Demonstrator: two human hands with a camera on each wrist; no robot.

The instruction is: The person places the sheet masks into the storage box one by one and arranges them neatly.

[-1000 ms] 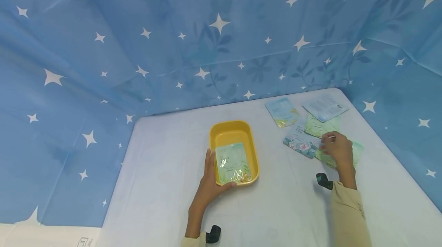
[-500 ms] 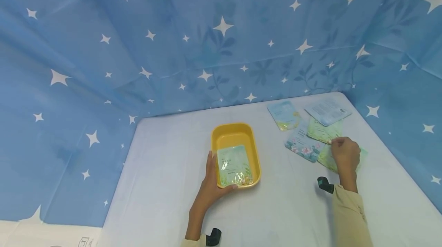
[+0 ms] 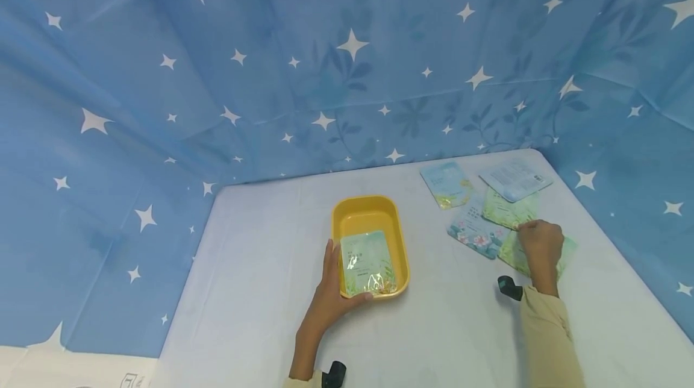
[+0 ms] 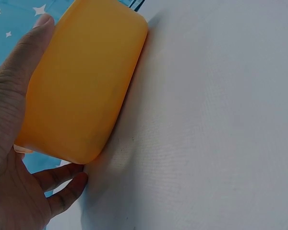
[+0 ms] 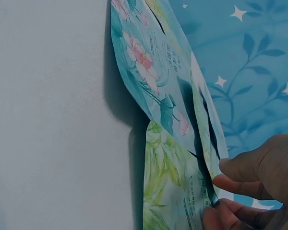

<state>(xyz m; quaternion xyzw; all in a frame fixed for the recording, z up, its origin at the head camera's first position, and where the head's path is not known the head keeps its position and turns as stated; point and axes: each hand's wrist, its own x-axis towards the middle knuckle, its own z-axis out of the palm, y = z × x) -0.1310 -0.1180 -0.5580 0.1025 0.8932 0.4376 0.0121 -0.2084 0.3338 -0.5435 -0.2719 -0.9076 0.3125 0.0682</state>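
Observation:
My left hand (image 3: 328, 291) grips the near left corner of a yellow plastic tub (image 3: 401, 249), its thumb along the near rim and fingers down the left side. Inside the tub lies one flat green sheet mask packet (image 3: 368, 261). Over on the right, my right hand (image 3: 542, 246) pinches the near edge of a green sheet mask packet (image 3: 506, 208) between thumb and fingertip. Another green packet (image 3: 566, 252) lies partly hidden under that hand. In the right wrist view, the fingertips (image 5: 218, 181) meet at the packet's edge.
A blue packet with pink flowers (image 3: 477, 231) overlaps the green ones. Farther back lie a light blue packet (image 3: 447, 184) and one with its printed back up (image 3: 515, 179). A white cloth (image 3: 260, 255) covers the table; a blue starry curtain (image 3: 244, 105) stands behind.
My right hand has come down from above the packets, and its fingers have closed on the edge of the green one. The left hand keeps its hold on the tub.

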